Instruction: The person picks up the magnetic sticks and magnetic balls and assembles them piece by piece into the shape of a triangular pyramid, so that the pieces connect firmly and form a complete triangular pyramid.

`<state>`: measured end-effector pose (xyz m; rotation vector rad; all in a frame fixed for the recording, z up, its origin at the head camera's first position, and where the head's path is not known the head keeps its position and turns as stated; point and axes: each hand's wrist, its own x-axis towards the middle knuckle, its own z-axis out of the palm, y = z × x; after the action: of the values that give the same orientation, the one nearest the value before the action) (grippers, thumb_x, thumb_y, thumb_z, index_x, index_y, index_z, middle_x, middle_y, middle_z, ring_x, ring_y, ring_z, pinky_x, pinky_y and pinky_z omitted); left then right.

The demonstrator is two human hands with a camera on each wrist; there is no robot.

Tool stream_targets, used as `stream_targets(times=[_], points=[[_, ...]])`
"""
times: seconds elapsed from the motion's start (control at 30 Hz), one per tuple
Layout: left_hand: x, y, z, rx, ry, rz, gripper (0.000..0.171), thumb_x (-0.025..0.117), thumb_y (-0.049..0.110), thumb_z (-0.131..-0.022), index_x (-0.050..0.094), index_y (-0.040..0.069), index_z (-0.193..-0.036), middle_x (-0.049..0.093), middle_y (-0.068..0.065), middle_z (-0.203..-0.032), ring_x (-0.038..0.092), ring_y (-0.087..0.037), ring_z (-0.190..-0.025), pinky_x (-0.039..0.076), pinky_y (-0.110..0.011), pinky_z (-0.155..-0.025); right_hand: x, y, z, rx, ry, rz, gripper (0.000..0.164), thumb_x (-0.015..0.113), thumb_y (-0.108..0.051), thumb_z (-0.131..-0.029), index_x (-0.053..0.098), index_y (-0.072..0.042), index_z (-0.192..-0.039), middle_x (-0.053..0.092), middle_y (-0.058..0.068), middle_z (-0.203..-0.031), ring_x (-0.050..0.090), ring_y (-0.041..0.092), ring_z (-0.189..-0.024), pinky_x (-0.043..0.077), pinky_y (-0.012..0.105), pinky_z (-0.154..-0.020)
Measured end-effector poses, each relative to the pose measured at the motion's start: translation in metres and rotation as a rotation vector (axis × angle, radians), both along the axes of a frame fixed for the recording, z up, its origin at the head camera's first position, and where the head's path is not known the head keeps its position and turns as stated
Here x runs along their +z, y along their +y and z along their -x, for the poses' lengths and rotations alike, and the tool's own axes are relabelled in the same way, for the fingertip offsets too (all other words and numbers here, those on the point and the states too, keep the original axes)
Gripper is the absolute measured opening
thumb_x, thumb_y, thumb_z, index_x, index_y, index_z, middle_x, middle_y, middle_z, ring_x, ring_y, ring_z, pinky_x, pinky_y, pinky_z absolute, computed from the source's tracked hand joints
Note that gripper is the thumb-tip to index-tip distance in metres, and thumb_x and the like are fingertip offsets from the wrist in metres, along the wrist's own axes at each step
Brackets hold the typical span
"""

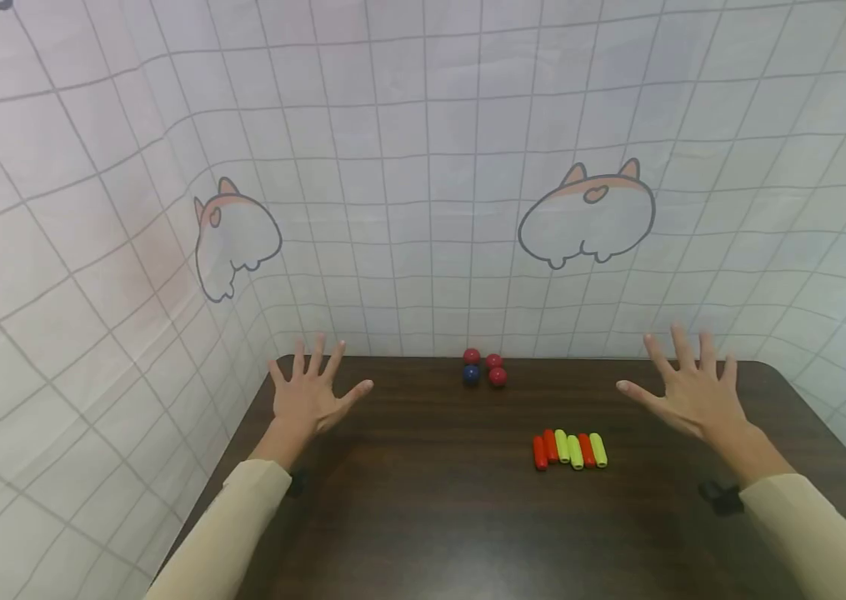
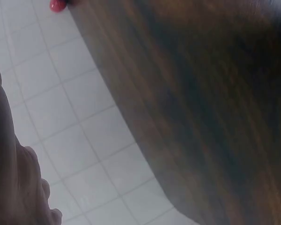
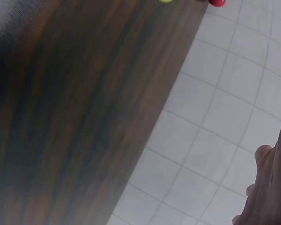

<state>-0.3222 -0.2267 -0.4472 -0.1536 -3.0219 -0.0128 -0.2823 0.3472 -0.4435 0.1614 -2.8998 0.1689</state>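
My left hand is held out over the left part of the dark table, fingers spread straight and nothing in it. On the other side my right hand is spread the same way, also holding nothing. Between the hands, at the table's back edge, three red balls and a dark blue ball sit in a cluster. Nearer the right hand lies a row of short red tubes and yellow-green tubes, side by side. In the left wrist view a red ball shows at the top edge.
The dark wooden table has rounded back corners. A white grid-patterned cloth with animal drawings hangs right behind it and along the left and right sides. Dark straps show at the wrists.
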Motion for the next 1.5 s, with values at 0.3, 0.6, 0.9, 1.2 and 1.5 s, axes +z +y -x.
stream_targets(times=[0.3,0.6,0.9,1.2,1.5], points=[[-0.021,0.016,-0.016,-0.014,-0.026,-0.019,0.098,0.02,0.092,-0.087,-0.001,0.036,-0.164,-0.007,-0.003,-0.174,-0.008,-0.039,-0.159,-0.012,-0.076,-0.115,-0.018,-0.004,-0.016,0.019,-0.002,0.033,0.098,0.047,-0.074,-0.093,0.004,-0.024,-0.166,0.0,0.025,-0.17,0.001,0.063,-0.15,0.008,0.086,-0.105],[-0.04,0.03,-0.035,-0.023,-0.046,-0.03,0.097,0.024,0.091,-0.087,0.0,0.037,-0.163,-0.004,-0.003,-0.174,-0.005,-0.037,-0.16,-0.009,-0.075,-0.117,-0.041,-0.008,-0.03,0.012,-0.061,0.058,0.097,0.046,-0.074,-0.094,0.001,-0.026,-0.165,-0.004,0.024,-0.171,0.003,0.064,-0.149,0.007,0.086,-0.104],[-0.054,0.05,-0.052,-0.036,-0.092,-0.047,0.097,0.025,0.091,-0.087,0.007,0.035,-0.164,0.001,-0.003,-0.174,0.003,-0.038,-0.16,-0.002,-0.075,-0.118,-0.052,-0.02,-0.043,0.01,-0.148,0.127,0.094,0.044,-0.071,-0.097,0.002,-0.024,-0.166,-0.006,0.024,-0.17,0.002,0.066,-0.148,0.007,0.087,-0.102],[-0.058,0.08,-0.052,-0.082,-0.071,-0.155,0.097,0.027,0.091,-0.087,0.007,0.036,-0.165,0.01,-0.004,-0.173,0.012,-0.039,-0.159,0.008,-0.073,-0.119,-0.055,-0.036,-0.045,0.016,-0.212,0.258,0.088,0.041,-0.067,-0.1,0.005,-0.02,-0.166,0.002,0.028,-0.169,0.006,0.069,-0.144,0.007,0.088,-0.1],[-0.056,0.108,-0.035,-0.173,-0.029,-0.424,0.087,0.048,0.072,-0.096,0.016,0.03,-0.165,0.034,-0.016,-0.165,0.032,-0.044,-0.151,0.02,-0.069,-0.119,-0.06,-0.04,-0.037,0.028,-0.243,0.409,0.079,0.037,-0.061,-0.104,0.009,-0.018,-0.166,0.013,0.033,-0.165,0.015,0.069,-0.14,0.015,0.087,-0.096]])
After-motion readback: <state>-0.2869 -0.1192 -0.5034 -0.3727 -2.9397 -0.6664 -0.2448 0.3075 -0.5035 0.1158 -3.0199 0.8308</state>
